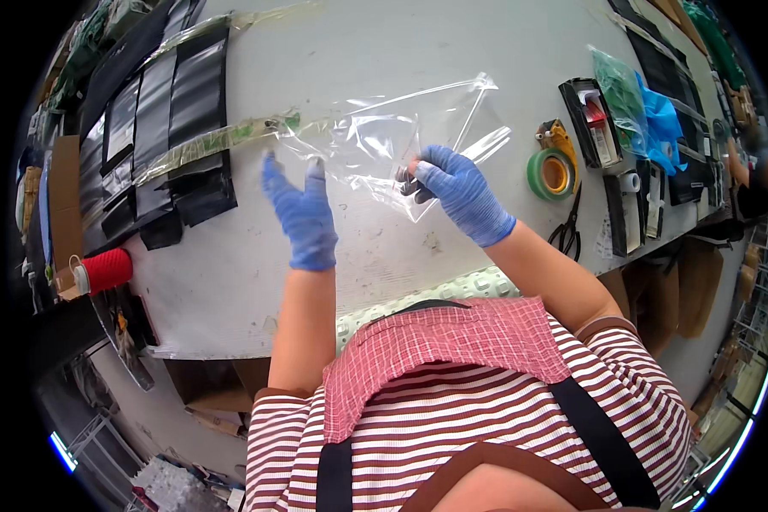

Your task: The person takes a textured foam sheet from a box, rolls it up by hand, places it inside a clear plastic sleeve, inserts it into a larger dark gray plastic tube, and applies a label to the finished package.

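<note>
Clear plastic film [382,132] lies ahead of you across the middle of the worktop [384,282], away from its near edge and between the things grouped towards its left and right edges. Your right hand [465,192] is at the film's near side, and most of the sheet extends leftward and away from those fingers. Its long axis runs roughly left to right, with the right end angled towards the far edge. The thumb and forefinger of that hand are closed together and appear to pinch the film; the other fingers curl beneath. Dark patches show at their ends, but you cannot tell whether they are glove tips or something small being held.

Your left hand [303,224] is just on the near side of the film's left end, blurred, its thumb well apart from its fingers. It appears to grip nothing; whether the thumb touches the film is unclear.

You see a thin, glossy, transparent sheet, crumpled in the middle, with bright streaks along its folds. Its left end meets a yellowish tape strip [200,147] crossing the black panels [198,90] near the worktop's left edge.
</note>
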Demonstrator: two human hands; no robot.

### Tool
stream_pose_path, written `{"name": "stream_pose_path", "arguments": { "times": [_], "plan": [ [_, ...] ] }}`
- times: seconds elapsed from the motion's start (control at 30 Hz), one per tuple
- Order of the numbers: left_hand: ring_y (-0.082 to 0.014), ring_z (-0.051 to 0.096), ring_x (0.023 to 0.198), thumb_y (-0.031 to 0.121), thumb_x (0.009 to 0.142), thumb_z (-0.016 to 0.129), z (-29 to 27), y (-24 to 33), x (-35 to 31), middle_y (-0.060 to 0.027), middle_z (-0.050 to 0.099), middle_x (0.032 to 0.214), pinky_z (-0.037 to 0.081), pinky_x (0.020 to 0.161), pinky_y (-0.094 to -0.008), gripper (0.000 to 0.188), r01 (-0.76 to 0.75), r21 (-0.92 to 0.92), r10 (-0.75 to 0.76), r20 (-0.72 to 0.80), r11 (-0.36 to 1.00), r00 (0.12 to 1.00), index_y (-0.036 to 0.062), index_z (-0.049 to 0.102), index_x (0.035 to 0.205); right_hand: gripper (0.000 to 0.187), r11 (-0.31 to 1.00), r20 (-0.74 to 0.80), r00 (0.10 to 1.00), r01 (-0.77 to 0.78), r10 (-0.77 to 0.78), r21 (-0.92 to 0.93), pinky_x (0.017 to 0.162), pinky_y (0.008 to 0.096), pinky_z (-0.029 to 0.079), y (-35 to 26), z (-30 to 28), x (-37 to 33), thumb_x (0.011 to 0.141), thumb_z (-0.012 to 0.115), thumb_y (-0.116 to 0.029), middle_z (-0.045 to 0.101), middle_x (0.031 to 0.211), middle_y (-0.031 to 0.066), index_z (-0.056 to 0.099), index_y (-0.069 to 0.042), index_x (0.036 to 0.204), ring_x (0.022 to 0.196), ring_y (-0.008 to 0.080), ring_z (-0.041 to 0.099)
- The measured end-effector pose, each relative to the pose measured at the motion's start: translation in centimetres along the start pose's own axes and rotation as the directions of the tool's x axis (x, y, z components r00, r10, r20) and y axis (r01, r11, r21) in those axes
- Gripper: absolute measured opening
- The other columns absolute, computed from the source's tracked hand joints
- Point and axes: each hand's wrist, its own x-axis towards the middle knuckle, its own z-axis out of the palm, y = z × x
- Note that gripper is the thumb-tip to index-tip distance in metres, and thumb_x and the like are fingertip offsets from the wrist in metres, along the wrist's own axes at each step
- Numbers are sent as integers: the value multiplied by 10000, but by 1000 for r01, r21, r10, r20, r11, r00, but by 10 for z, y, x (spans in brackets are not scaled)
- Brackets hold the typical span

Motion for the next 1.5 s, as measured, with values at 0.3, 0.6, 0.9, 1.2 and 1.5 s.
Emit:
{"name": "stream_pose_path", "arguments": {
  "times": [0.3,0.6,0.9,1.2,1.5],
  "plan": [
    [-137,634,897,96,874,727,-2,59,-44,-61,684,971,495,838,-263,243,371,-36,-255,663,928,704,-1,666,1088,207,997,-13,998,58,-57,49,639,237,538,-14,13,-17,973,577,-184,658,852,68,657,7,964,724,104,636],
    [-148,601,757,124,916,655,-8,66,-39,-60,651,813,478,731,-268,207,576,-129,-306,743,807,596,-32,672,1050,195,996,32,999,38,-40,76,640,244,528,-26,7,-24,930,639,-199,663,788,46,671,-19,999,663,106,637],
    [-161,602,749,137,928,631,-9,69,-41,-74,641,800,482,728,-277,249,605,-158,-284,773,781,568,-62,661,1074,201,1000,61,998,10,-12,30,592,246,531,-30,6,-26,912,655,-200,644,760,47,662,-12,984,645,103,631],
    [-156,607,750,150,924,640,-9,73,-44,-78,652,806,481,732,-280,268,566,-104,-298,765,818,571,-65,669,1082,216,999,52,999,-2,0,37,558,237,531,-30,8,-26,889,699,-175,636,745,63,635,17,964,615,109,632],
    [-147,616,785,160,919,662,-10,75,-47,-74,669,851,483,750,-277,254,571,-100,-276,798,815,535,-34,678,1082,249,1000,6,1000,10,-10,14,532,226,520,-31,13,-29,888,719,-196,628,722,65,619,27,937,583,108,625]
  ]
}}
